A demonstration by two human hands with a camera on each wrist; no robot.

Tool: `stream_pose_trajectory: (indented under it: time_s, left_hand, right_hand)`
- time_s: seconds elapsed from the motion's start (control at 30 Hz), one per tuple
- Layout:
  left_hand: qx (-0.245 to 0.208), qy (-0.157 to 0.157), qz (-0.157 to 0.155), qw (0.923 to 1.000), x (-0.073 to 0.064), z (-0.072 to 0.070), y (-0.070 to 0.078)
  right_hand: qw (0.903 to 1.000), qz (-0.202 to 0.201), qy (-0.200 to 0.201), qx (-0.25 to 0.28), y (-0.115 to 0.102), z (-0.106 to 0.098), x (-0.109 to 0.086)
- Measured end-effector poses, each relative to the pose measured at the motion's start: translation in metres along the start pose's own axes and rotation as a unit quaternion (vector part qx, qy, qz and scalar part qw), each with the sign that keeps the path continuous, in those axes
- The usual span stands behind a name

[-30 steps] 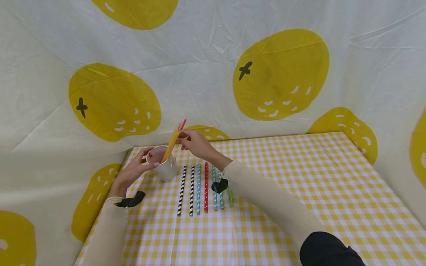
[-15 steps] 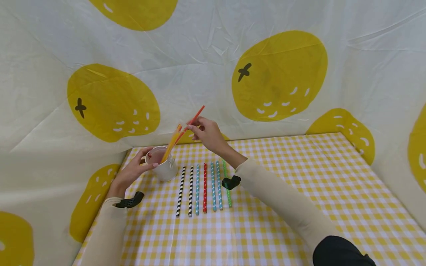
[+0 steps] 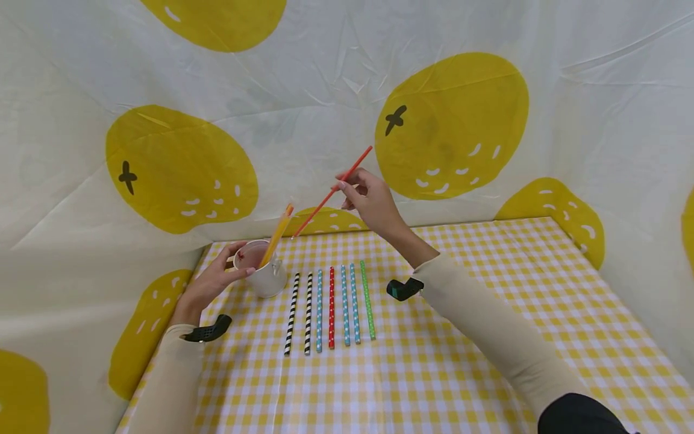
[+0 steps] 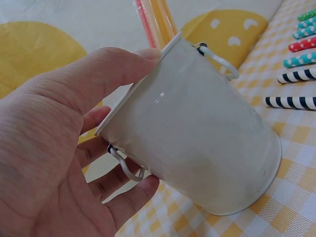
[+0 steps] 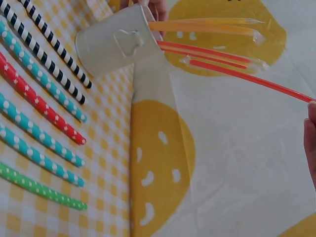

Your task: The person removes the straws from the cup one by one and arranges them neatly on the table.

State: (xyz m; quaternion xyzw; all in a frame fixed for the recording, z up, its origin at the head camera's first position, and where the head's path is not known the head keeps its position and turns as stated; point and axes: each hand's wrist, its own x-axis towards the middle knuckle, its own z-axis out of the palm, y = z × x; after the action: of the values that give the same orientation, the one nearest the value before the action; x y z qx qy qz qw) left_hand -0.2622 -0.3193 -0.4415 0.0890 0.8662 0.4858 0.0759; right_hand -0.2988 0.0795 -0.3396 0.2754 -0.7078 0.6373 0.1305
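Note:
A small white metal bucket (image 3: pixel 265 282) with little side handles stands at the table's far left. My left hand (image 3: pixel 217 278) grips it, thumb on the rim and fingers round the far side. Yellow and red-orange straws (image 5: pixel 210 28) lean out of the bucket, some with clear wrapping at their ends. To the right, above the table's back edge, my right hand (image 3: pixel 374 202) pinches a thin red straw (image 3: pixel 321 207) near its middle, tilted with its lower end towards the bucket. That end is apart from the bucket. In the right wrist view only fingertips (image 5: pixel 311 138) of this hand show.
Right of the bucket several patterned straws lie side by side: black-and-white striped (image 3: pixel 291 313), blue dotted (image 3: pixel 319 310), red with white stars (image 3: pixel 332 307) and green dotted (image 3: pixel 367 300). A yellow checked cloth (image 3: pixel 461 289) covers the table. A fruit-print sheet (image 3: pixel 314 132) hangs behind.
My right hand has drawn the red straw up out of the bunch in the bucket and moved right. The left hand stays on the bucket. The green straw has come into full view.

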Motion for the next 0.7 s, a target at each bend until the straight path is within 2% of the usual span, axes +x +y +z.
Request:
stream_pose_trajectory:
  time_s: [0.1,0.23,0.47,0.7]
  left_hand:
    - [-0.001,0.000,0.001,1.0000,0.000,0.000,-0.001]
    - [-0.003,-0.002,0.002,1.0000,0.000,0.000,0.000]
    - [-0.007,-0.003,0.002,1.0000,0.000,0.000,0.001]
    - [-0.004,-0.003,0.003,1.0000,0.000,0.000,0.001]
  right_hand:
    - [0.9998,0.008,-0.002,-0.017,-0.012,-0.012,-0.006]
    - [0.9992,0.020,-0.005,-0.034,-0.013,-0.026,-0.011]
    - [0.9981,0.039,-0.021,-0.044,0.023,-0.050,-0.009]
    - [0.9944,0.079,-0.047,-0.051,0.029,-0.066,-0.017]
